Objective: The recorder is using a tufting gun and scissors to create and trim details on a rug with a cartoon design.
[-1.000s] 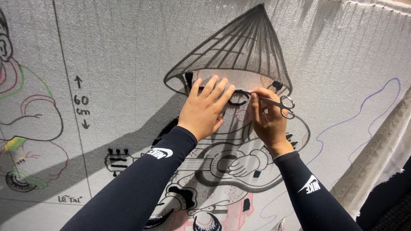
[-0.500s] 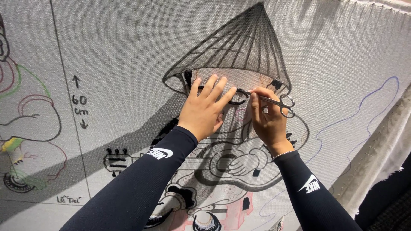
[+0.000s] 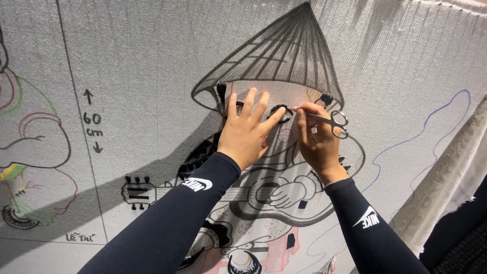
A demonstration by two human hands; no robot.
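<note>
**A:** Grey woven cloth (image 3: pixel 152 61) is stretched upright across pretty much the whole view, and a line drawing is marked on it. A cone hat (image 3: pixel 284 50) is drawn near the top, with a figure under it and a guitar shape (image 3: pixel 152 193) sketched lower left. Some black tufted yarn (image 3: pixel 280 108) can be seen right under the hat's brim.

**B:** ok and the hands? What's being held?

**A:** The left hand (image 3: pixel 246 134) is laid flat against the cloth, fingers spread and pointed up, nothing pinched in it. Its fingertips are touching the fabric just beside the black yarn arc. The right hand (image 3: pixel 317 139) is closed around small silver scissors (image 3: pixel 324 120), so that grip is pressed together on the tool. The finger loops are stuck out to the right, and the thin tip is aimed left, just at the end of the yarn arc.

**B:** are the blades open?

**A:** Can't be told from here, the tip is too thin and small. Both arms are covered in dark long sleeves (image 3: pixel 167 228).

**B:** anything else around?

**A:** A second coloured sketch (image 3: pixel 25 142) is seen at the far left, with an arrow mark (image 3: pixel 91 122) and a straight vertical line next to it. A paler cloth edge (image 3: pixel 446 177) is run diagonally down the right side.
</note>
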